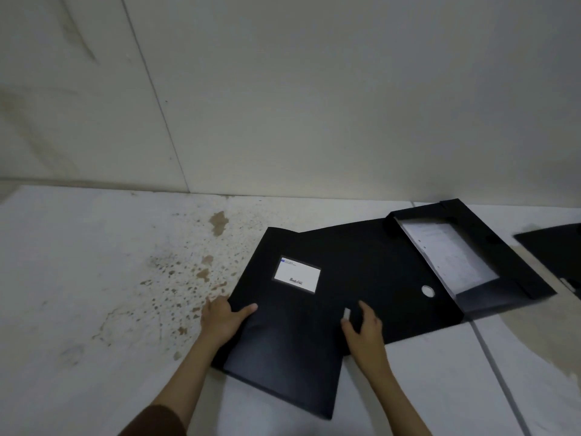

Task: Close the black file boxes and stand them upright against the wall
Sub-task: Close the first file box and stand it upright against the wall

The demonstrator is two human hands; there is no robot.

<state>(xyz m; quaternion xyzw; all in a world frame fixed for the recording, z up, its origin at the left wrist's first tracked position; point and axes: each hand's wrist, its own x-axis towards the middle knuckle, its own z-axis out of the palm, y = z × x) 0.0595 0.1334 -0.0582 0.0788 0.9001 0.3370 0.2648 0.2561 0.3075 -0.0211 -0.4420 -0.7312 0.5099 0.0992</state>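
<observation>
closed black file box (283, 335) lies flat on the white floor (94, 278), just short of the wall (314, 105). left hand (220, 319) clasps its left edge, thumb on the cover. right hand (364, 325) rests half-curled at its right edge, touching the open file box (408, 272) alongside.

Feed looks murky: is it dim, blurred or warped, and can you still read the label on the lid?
Head view: dim, flat light; wide-angle bends the wall-floor line; soft sheen on the lid near the left hand; label text too blurred to read; second box smeared at the right edge.
</observation>
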